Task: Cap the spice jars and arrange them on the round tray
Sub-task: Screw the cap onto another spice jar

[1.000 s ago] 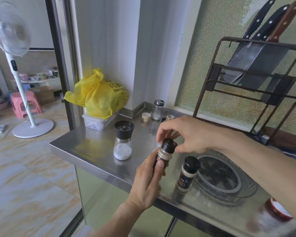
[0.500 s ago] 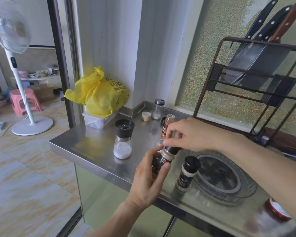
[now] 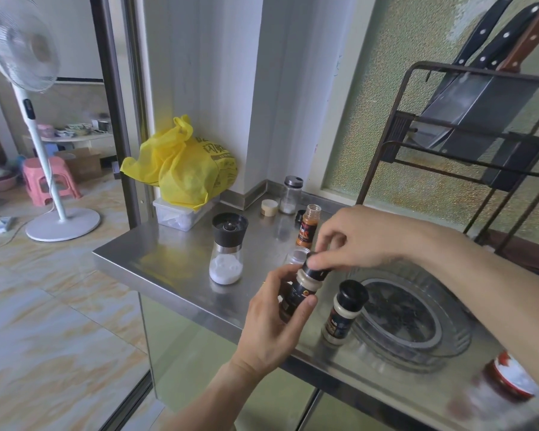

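The spice jar [image 3: 299,292] is up off the tabletop [image 3: 168,259], tilted, with the left hand [image 3: 274,325] wrapped round its dark-labelled body, thumb across the front. On top sits its black cap [image 3: 316,269], and the right hand [image 3: 355,241] comes in from the right with a grip pinched on that cap, fingertips curled round its rim. Just right of the held jar, a second capped jar [image 3: 343,309] stands upright on the steel, right beside the round tray [image 3: 458,343]. Behind the hands, an uncapped orange-red spice jar [image 3: 308,225] stands upright, a loose black cap [image 3: 300,214] just beside it. Further left stands a salt grinder [image 3: 227,247], and at the back wall a small glass shaker [image 3: 290,194] and a beige lid [image 3: 269,207].
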Tool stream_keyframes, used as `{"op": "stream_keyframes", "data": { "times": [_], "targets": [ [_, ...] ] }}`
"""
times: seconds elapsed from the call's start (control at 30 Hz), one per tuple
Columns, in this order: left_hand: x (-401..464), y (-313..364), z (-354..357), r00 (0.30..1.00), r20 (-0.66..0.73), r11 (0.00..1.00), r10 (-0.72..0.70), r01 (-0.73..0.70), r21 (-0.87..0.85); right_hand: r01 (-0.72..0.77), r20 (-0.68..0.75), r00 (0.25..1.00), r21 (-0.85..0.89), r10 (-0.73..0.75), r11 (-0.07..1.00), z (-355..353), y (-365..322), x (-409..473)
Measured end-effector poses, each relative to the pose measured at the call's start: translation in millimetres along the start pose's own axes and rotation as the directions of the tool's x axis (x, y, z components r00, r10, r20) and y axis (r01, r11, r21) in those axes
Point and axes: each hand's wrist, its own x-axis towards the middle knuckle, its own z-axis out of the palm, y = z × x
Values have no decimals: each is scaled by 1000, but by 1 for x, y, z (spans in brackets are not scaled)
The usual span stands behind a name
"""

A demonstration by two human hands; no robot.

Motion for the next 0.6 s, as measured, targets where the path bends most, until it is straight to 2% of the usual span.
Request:
{"op": "stream_keyframes", "data": {
  "times": [0.07,0.17,0.27,0.3,0.4,0.43,0.5,0.53,0.6],
  "targets": [
    [-1,-2,0,1000,-1,1000,-3,3,-2,-16,-37,999,-13,16,1000,0,-1,0],
    [-1,-2,1,1000,-4,1000,-18,18,4,45,27,999,98,-47,994,2,-2,-2],
    [-2,-3,1,1000,4,1000,-11,10,12,-7,-48,999,-43,5,999,3,-4,0],
    [-2,-3,0,1000,3,1000,-18,18,8,-21,-71,997,-39,18,999,3,-4,0],
    [-2,-2,1,1000,3,1000,-22,22,7,28,0,1000,78,-28,997,2,-7,-2],
    [-2,-1,1,1000,8,1000,-14,14,10,26,5,1000,35,-26,999,3,-7,-2],
    [-2,-1,1,1000,13,1000,-5,5,10,-10,-74,997,-73,5,997,3,-8,-1],
    [-2,-2,1,1000,12,1000,-8,8,5,-26,-113,993,-64,18,998,3,-6,0],
    [-1,-3,1,1000,6,1000,-20,20,-7,-2,-83,997,68,8,998,2,-8,-1]
  ]
}}
